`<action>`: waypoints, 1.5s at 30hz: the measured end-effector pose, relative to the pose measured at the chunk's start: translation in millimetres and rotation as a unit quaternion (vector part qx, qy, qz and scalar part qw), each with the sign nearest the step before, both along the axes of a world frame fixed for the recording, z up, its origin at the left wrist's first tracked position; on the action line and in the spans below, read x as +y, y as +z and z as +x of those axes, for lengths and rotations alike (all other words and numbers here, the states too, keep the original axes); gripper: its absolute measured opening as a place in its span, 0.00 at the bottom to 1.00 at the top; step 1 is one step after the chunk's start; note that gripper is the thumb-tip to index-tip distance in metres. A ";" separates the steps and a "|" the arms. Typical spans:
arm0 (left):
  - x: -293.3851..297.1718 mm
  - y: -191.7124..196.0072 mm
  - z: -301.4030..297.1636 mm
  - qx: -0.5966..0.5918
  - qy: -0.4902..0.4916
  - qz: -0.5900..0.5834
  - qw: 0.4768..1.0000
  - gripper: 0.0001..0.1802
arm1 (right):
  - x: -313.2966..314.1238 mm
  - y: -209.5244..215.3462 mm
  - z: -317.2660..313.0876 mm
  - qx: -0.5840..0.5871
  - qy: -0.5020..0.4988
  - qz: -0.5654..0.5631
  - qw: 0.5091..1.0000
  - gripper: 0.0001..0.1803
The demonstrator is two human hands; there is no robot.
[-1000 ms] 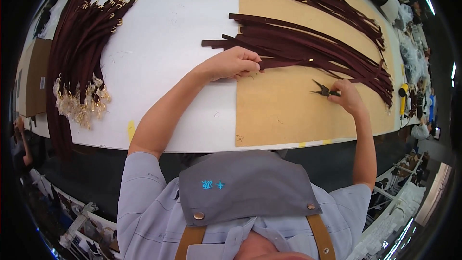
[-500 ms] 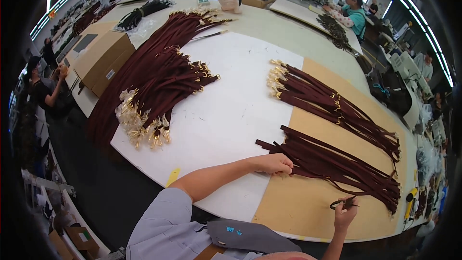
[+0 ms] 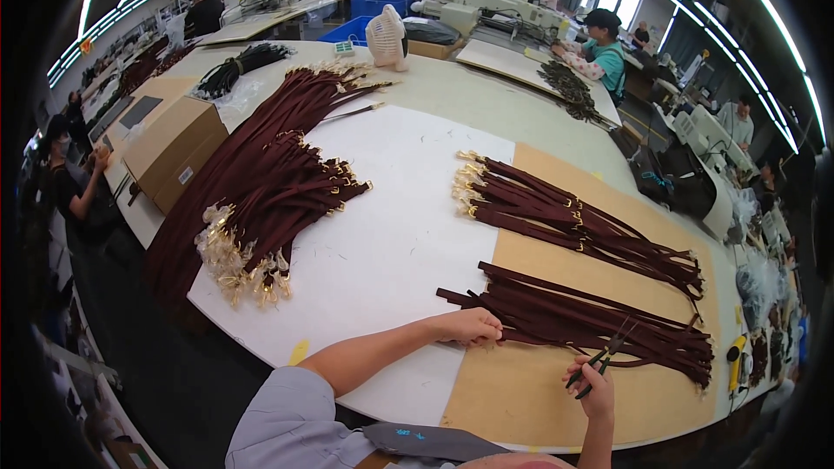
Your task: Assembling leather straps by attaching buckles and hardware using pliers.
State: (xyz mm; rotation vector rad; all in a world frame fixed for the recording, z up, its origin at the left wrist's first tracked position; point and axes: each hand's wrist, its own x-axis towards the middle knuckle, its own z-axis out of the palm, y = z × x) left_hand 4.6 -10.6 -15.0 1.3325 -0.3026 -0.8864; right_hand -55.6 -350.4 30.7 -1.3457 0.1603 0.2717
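Note:
My left hand (image 3: 472,326) is closed in a pinch at the left end of a maroon strap (image 3: 530,345), beside a loose bundle of such straps (image 3: 591,317). The fingertips hide the end it grips. In my right hand (image 3: 596,389) is a pair of scissors (image 3: 616,344) with dark handles. The blades point up and to the right, slightly apart, over the near edge of the bundle. Farther back lies a second maroon bundle (image 3: 556,208) with gold buckles and clear plastic wrapping at its left end.
A large heap of maroon straps (image 3: 261,182) with gold metal ends covers the table's left side, next to a cardboard box (image 3: 178,152). A white fan (image 3: 387,37) stands at the back. A yellow-handled tool (image 3: 737,356) lies at the right edge. Other people work at tables around.
My right hand has brought the scissors up and leftward, turning the blades toward the straps. My left hand keeps its pinch at the strap end. The whole view has shifted with my head.

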 end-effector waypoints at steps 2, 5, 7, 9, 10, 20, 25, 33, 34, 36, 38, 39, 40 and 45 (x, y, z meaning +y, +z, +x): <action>-0.1 7.6 0.8 0.006 0.000 -0.002 1.000 0.10 | 3.5 16.9 11.2 0.027 0.113 0.018 0.993 0.19; 0.0 6.2 -0.4 0.010 0.001 -0.015 1.000 0.10 | 19.1 26.0 23.9 -0.041 0.147 -0.134 0.979 0.20; 0.4 6.6 -2.0 0.007 0.002 -0.027 1.000 0.10 | 30.2 28.7 29.2 -0.131 0.178 -0.310 0.925 0.23; 0.5 9.0 -5.1 0.023 0.005 -0.016 1.000 0.11 | 39.0 29.9 30.9 -0.289 0.210 -0.620 0.699 0.30; 0.5 10.0 -7.5 0.024 0.006 -0.016 1.000 0.11 | 43.2 25.7 31.3 -0.288 0.231 -0.619 0.693 0.32; -0.5 8.6 1.5 0.060 0.011 -0.047 0.997 0.13 | 50.3 10.2 50.5 -0.371 0.247 -0.736 0.509 0.36; 5.8 9.2 13.2 0.054 0.003 -0.025 0.998 0.13 | 60.1 21.3 59.8 -0.396 0.230 -0.739 0.494 0.38; -2.1 5.6 0.5 0.071 0.006 -0.007 0.997 0.09 | 48.5 22.0 42.0 -0.361 0.239 -0.769 0.470 0.36; -2.1 7.1 -1.4 0.058 -0.001 0.002 0.998 0.13 | 52.5 21.0 40.3 -0.369 0.247 -0.756 0.481 0.36; -3.3 5.2 -4.6 0.057 -0.005 0.004 0.998 0.13 | 56.6 17.1 37.2 -0.381 0.257 -0.739 0.494 0.36; -2.8 2.8 -5.6 0.055 -0.007 0.007 0.998 0.12 | 62.2 11.8 37.0 -0.399 0.252 -0.742 0.477 0.36; -3.1 5.3 -4.0 0.056 -0.008 0.008 0.998 0.12 | 63.8 10.9 39.0 -0.417 0.246 -0.746 0.457 0.35; -3.4 6.7 -3.0 0.057 -0.009 0.009 0.998 0.12 | 64.3 9.2 40.7 -0.417 0.244 -0.746 0.457 0.35; -1.8 8.7 -0.9 0.048 -0.013 -0.005 0.999 0.12 | 61.4 3.3 47.3 -0.359 0.255 -0.693 0.570 0.14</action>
